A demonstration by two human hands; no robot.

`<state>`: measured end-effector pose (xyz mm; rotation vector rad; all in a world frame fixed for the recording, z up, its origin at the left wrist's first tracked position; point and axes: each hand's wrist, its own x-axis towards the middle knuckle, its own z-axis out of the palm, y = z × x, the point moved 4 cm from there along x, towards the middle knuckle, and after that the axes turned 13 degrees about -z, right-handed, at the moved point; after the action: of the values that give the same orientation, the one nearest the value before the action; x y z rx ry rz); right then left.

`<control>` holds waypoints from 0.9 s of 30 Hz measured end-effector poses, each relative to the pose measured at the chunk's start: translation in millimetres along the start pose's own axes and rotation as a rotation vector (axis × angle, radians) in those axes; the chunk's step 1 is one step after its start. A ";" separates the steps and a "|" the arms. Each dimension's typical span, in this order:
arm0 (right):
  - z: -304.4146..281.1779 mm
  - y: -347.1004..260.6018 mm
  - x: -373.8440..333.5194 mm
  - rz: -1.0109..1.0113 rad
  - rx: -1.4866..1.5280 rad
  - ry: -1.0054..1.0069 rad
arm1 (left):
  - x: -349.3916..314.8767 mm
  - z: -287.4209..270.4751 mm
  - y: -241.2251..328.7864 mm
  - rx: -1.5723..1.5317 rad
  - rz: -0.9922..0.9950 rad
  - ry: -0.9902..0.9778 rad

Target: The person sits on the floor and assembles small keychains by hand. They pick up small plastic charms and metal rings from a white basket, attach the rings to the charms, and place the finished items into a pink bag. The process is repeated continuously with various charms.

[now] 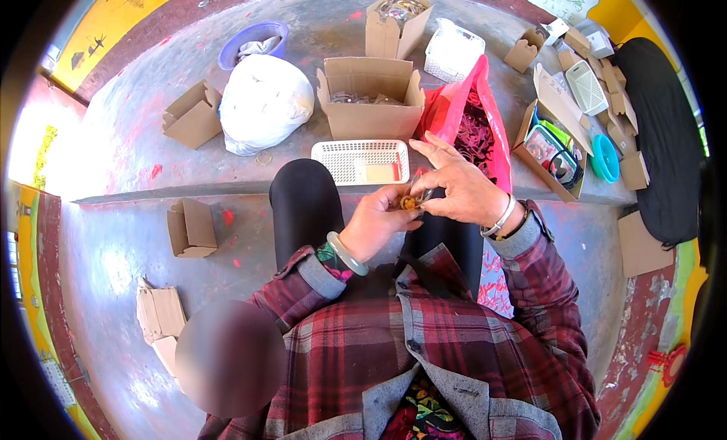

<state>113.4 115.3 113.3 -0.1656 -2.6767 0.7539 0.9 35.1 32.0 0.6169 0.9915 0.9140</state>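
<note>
Above my lap, my two hands meet at a small orange-brown object (410, 203), with a bit of clear, shiny film showing beside it. My left hand (379, 219) pinches it from the left, fingers closed. From the right, my right hand (456, 184) holds the same spot between thumb and forefinger, its other fingers stretched forward. What exactly the object is cannot be made out, since fingertips cover part of it. Just beyond the hands, a white plastic basket (322, 161) sits on the raised ledge with a pale and red flat piece inside.
An open cardboard box (371, 122) of clear packets stands behind the basket. Right of it leans a pink bag (496, 129) of dark pink strips. A stuffed white bag (265, 107) and purple basin (254, 42) are at left. A carton (564, 184) stands right; the ledge (227, 190) crosses ahead.
</note>
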 end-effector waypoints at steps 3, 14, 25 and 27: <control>0.9 0.1 2.6 -0.004 0.010 -0.005 | -1.2 2.9 3.8 0.023 -0.010 0.014; 12.2 12.9 -1.5 0.059 0.061 -0.117 | 0.4 -1.5 0.5 -0.061 -0.014 0.056; -8.8 -4.4 -0.3 0.080 -0.068 0.100 | 4.0 -12.0 -1.9 -0.275 -0.028 0.050; -5.3 -1.6 -2.9 0.068 -0.131 0.107 | 0.1 -7.1 3.8 -0.288 -0.020 0.045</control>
<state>118.0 115.9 117.6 -0.3224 -2.6297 0.5727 -6.8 37.4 31.9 0.3440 0.8836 1.0333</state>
